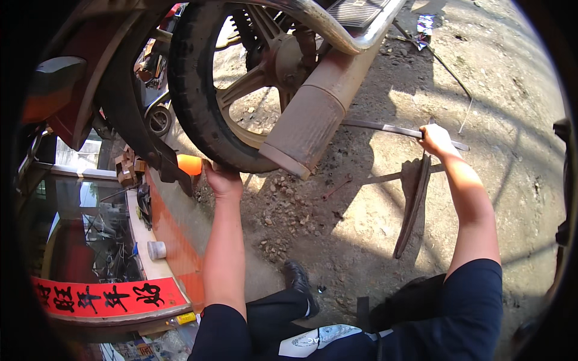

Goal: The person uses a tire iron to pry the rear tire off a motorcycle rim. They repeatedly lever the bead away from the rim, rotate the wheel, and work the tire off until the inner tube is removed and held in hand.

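My left hand (221, 180) is closed at the bottom of a black motorcycle tire (191, 96), fingers partly hidden, beside an orange object (188, 165). The tire is on a dusty spoked alloy wheel (253, 81), behind a dirt-coated exhaust muffler (316, 120). My right hand (435, 139) grips a flat metal bar (385, 125) that runs left toward the muffler, its far end hidden. Below that hand a long, dark, slightly curved strip (409, 216) slants over the ground. A small red tool (336, 188) lies on the dirt between my hands.
A red-bodied vehicle (66, 102) hangs over the upper left. A glass-topped cabinet (90, 222) with a red banner and a small pale tub (156, 250) stands at left. A thin rod (445, 72) lies upper right on the gravelly ground (512, 180). My shoe (298, 283) is below.
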{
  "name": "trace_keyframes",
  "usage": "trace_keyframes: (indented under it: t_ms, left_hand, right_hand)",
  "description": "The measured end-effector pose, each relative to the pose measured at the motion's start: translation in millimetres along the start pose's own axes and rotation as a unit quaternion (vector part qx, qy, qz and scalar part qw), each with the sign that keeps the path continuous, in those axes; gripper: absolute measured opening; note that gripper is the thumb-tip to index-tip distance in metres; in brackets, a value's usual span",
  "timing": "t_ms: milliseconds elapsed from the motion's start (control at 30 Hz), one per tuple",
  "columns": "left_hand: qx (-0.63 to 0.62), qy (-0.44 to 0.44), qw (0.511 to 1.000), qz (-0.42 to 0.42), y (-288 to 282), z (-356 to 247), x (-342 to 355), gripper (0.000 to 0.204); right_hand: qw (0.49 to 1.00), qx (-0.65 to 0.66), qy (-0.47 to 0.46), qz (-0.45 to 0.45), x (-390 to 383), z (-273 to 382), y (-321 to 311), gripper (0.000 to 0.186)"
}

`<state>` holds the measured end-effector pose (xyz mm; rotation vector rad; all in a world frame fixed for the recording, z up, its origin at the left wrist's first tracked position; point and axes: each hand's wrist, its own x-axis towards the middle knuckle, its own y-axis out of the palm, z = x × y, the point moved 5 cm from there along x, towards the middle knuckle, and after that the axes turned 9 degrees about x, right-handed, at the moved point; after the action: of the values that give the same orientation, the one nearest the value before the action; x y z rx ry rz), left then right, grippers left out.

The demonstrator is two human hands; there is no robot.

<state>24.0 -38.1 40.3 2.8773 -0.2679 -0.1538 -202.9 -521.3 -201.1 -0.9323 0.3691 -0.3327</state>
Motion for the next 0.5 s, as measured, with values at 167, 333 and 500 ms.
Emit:
trace_keyframes:
  t_ms: [167, 333, 500]
  left_hand:
    - [-0.074, -0.015, 0.991, -0.110, 17.4, 63.7, -4.3, 0.065]
    - [-0.084, -0.001, 0.990, -0.114, 34.0, 45.6, -5.5, 0.057]
    - [-0.005, 0.006, 0.988, -0.152, 62.4, -24.9, -23.8, 0.053]
  right_hand:
    - [0.973, -0.051, 0.032, 0.221, -59.4, 10.2, -8.8, 0.041]
    - [0.932, 0.122, 0.130, 0.314, -114.2, -10.2, 22.7, 0.032]
    - [0.888, 0.188, 0.192, 0.374, -138.7, -4.3, 45.4, 0.018]
